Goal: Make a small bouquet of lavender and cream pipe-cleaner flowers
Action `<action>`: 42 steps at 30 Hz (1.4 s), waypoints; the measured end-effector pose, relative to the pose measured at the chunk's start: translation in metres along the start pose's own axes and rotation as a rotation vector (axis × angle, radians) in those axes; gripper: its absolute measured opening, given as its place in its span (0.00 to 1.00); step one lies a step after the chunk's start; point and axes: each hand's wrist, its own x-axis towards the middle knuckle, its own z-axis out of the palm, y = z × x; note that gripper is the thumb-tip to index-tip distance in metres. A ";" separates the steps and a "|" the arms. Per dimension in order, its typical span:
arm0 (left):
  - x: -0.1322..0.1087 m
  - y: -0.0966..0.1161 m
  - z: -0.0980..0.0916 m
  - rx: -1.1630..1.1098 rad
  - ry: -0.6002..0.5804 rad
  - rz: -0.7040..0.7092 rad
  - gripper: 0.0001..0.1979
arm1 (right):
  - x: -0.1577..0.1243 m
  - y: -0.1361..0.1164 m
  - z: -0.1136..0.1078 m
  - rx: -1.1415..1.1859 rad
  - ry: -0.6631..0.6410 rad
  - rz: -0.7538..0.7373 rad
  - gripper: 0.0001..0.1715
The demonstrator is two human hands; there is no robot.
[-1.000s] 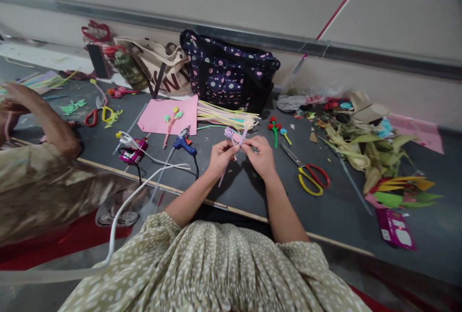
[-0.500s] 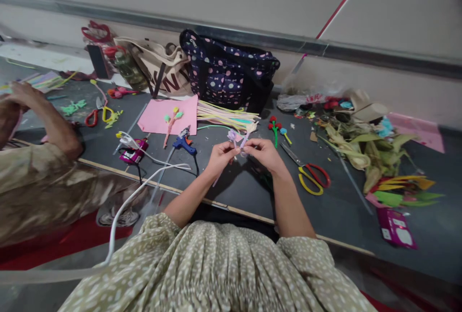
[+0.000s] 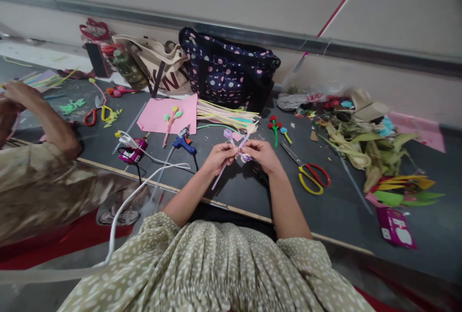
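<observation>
Matt flower stem (image 3: 219,176), smth tbltop (image 3: 335,216), metal-bladed scissors (image 3: 298,160)

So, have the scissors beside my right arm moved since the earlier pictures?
No. Judged against the table's front edge, the scissors lie in the same place, pointing the same way.

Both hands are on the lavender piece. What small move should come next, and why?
I'd probably hold the left hand steady and let the right hand turn the lavender piece slightly inward. Both hands pinch it close together, its strips appear to meet between them, and a straight lower end hangs free beyond the left hand.
</observation>
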 end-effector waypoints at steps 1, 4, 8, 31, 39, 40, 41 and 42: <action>0.000 0.000 0.001 -0.031 -0.011 -0.016 0.18 | 0.000 0.003 0.001 0.045 0.018 0.013 0.12; 0.002 -0.001 0.000 -0.117 -0.060 -0.089 0.17 | 0.001 0.011 0.002 0.131 0.031 0.023 0.12; 0.005 -0.005 -0.003 -0.236 -0.186 -0.214 0.13 | 0.001 0.018 0.001 0.150 -0.012 -0.011 0.10; -0.001 -0.015 0.005 0.221 0.069 0.219 0.26 | -0.001 0.018 0.017 0.141 0.310 -0.016 0.09; -0.007 -0.016 0.013 0.623 0.235 0.546 0.02 | -0.002 0.015 0.025 0.026 0.353 -0.028 0.10; -0.006 -0.017 0.012 0.605 0.240 0.549 0.01 | -0.003 0.016 0.026 0.024 0.350 -0.036 0.10; -0.005 -0.018 0.011 0.575 0.241 0.546 0.02 | -0.003 0.017 0.026 0.018 0.348 -0.045 0.11; -0.003 -0.019 0.011 0.532 0.235 0.535 0.04 | -0.003 0.018 0.025 0.006 0.344 -0.055 0.11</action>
